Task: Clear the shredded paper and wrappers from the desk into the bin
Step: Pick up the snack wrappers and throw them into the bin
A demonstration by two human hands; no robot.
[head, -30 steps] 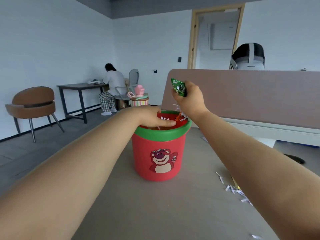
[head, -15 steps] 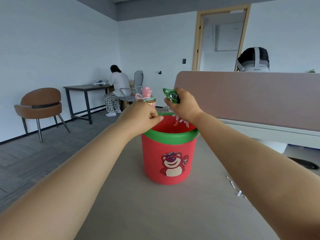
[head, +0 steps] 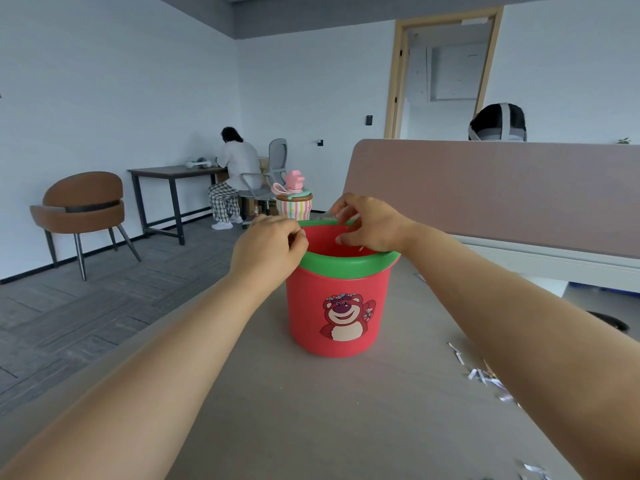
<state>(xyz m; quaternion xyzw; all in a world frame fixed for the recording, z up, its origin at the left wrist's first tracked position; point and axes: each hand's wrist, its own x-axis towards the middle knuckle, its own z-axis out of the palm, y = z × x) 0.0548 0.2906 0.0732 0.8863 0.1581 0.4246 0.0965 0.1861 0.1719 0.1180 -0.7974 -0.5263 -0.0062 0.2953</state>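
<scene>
A red bin (head: 337,306) with a green rim and a bear picture stands on the grey desk (head: 311,410). My right hand (head: 370,223) hovers over the bin's mouth with fingers spread and nothing in it. My left hand (head: 268,245) is a loose fist at the bin's left rim, and I see nothing held in it. Several white paper shreds (head: 485,375) lie on the desk to the right, partly hidden by my right forearm. More shreds (head: 533,469) show at the bottom right edge. The bin's contents are hidden.
A pink partition (head: 502,188) runs along the desk's far right side. A striped cup with a pink lid (head: 294,199) stands behind the bin. Left of the desk is open floor with a brown chair (head: 83,209), a dark table (head: 173,188) and a seated person (head: 235,171).
The green wrapper that my right hand held above the bin is gone from the hand, and the fingers have spread. My left hand stayed at the rim.
</scene>
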